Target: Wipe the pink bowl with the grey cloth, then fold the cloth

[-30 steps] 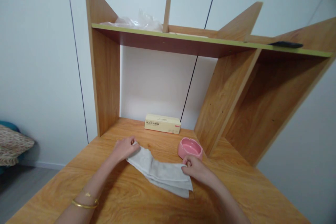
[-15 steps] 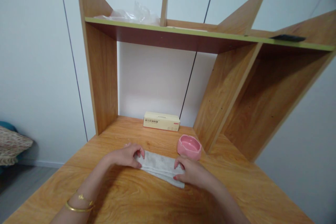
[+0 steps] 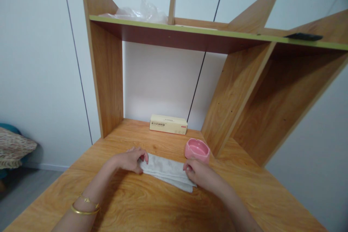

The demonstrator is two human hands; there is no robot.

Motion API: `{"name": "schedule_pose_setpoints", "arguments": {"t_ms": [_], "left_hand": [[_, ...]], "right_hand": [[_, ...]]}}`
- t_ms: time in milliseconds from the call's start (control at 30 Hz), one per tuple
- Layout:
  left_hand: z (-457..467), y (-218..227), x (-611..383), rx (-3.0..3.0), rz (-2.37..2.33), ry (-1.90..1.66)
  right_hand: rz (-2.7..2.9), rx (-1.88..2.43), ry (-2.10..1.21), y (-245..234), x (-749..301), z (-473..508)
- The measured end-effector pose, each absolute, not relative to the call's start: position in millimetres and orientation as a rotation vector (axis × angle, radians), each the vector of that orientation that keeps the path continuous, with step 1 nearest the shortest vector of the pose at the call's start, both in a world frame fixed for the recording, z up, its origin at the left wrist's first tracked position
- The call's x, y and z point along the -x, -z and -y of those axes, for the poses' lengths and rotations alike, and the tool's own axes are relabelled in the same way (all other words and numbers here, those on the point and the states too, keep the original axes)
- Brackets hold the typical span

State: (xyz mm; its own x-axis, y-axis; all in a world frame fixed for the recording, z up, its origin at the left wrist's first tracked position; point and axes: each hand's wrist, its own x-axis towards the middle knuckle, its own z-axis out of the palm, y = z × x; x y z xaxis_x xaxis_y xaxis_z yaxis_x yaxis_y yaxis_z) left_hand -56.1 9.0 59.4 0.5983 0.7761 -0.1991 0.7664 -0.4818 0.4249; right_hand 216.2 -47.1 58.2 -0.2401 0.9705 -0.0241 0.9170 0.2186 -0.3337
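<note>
A light grey cloth (image 3: pixel 167 168), folded into a long strip, lies on the wooden desk (image 3: pixel 141 203). My left hand (image 3: pixel 132 160) grips its left end, thumb at the near edge and fingers at the far edge. At the other end, my right hand (image 3: pixel 198 172) pinches the cloth with curled fingers. The layers fan slightly apart at the near right corner. Just beyond my right hand sits a pink bowl (image 3: pixel 197 150), partly hidden by that hand.
A cream box (image 3: pixel 168 124) with printed lettering stands at the back of the desk. Wooden shelving (image 3: pixel 111 79) rises behind and to the right. On its upper shelf lie a clear plastic bag (image 3: pixel 141 11) and a dark flat object (image 3: pixel 304 36). A patterned fabric (image 3: pixel 16 146) shows at far left.
The fingers of my right hand have curled in and shifted slightly right along the cloth's end. The cloth's layers there are more spread. My left hand stays at its end.
</note>
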Motion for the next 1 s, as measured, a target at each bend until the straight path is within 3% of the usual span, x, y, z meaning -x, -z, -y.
{"name": "schedule_pose_setpoints", "arguments": {"t_ms": [300, 1000], "left_hand": [[-17.5, -48.2, 59.5, -2.250, -1.186, -0.207], [-19.5, -58.5, 73.2, -2.118, -1.208, -0.334]], "right_hand": [[2.334, 1.973, -0.436, -60.8, -215.8, 48.5], [2.375, 1.857, -0.354, -57.7, -220.1, 48.8]]}}
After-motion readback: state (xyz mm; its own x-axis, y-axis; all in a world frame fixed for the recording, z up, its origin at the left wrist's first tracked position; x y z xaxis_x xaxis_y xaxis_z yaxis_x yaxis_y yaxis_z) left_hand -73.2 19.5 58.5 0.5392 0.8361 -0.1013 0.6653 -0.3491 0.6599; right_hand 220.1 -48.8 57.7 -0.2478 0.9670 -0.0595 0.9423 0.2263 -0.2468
